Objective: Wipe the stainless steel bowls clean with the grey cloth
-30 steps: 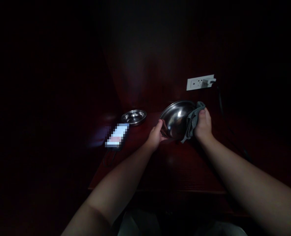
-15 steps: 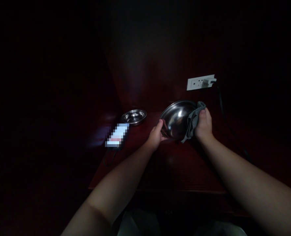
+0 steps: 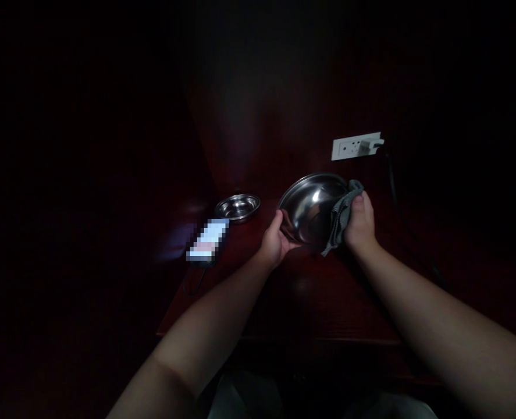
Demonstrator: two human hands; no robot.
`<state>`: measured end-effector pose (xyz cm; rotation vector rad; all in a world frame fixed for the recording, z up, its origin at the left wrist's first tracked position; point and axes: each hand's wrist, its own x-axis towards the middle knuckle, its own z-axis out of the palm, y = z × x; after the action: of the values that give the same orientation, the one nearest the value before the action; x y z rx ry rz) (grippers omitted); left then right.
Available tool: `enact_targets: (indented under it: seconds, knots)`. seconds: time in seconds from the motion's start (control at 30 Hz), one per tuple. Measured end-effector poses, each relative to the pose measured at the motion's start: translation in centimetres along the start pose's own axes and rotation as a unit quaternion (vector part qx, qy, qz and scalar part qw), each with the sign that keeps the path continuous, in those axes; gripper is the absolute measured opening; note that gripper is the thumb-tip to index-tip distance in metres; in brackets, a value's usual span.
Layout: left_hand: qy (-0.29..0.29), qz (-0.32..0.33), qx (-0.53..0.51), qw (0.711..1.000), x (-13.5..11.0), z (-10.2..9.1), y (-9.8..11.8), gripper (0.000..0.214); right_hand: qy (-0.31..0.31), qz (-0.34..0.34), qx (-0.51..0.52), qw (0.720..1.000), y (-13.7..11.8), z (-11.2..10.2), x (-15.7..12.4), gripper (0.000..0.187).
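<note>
A shiny steel bowl (image 3: 308, 212) is held tilted above the dark red table, its hollow side facing me. My left hand (image 3: 276, 241) grips its left edge, thumb on the rim and fingers underneath. On the right, my right hand (image 3: 360, 224) is closed on a grey-green cloth (image 3: 341, 218), which lies against the bowl's right side. The cloth hides that part of the rim, and the right fingers are mostly out of sight behind it.
A smaller steel bowl (image 3: 239, 208) stands on the table (image 3: 301, 308) at the left. Before it lies a phone (image 3: 208, 240) with a lit, blurred screen and a cable. A wall socket (image 3: 356, 146) at the back right has a plug and a hanging cord (image 3: 392, 180).
The held bowl has shifted slightly left and up, its left edge moving with my left hand. My right hand and the cloth have barely moved.
</note>
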<state>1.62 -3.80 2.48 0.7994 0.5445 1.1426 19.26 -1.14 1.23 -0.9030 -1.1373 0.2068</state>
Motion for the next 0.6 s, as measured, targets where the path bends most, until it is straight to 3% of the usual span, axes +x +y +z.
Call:
enact_targets:
  seconds: [0.3, 0.43, 0.6]
  knots:
    - [0.033, 0.026, 0.067, 0.997, 0.6, -0.5, -0.1, 0.041, 0.002, 0.004, -0.026, 1.0, 0.7, -0.2, 0.1, 0.039]
    - [0.02, 0.068, 0.091, 0.993, 0.8, -1.0, 0.2, 0.031, -0.003, -0.009, -0.063, 0.998, 0.2, -0.5, 0.1, 0.035]
    - [0.025, 0.053, 0.091, 0.994, 0.8, -1.0, 0.2, 0.027, 0.008, -0.04, -0.096, 0.995, -0.9, -0.8, 0.0, 0.032]
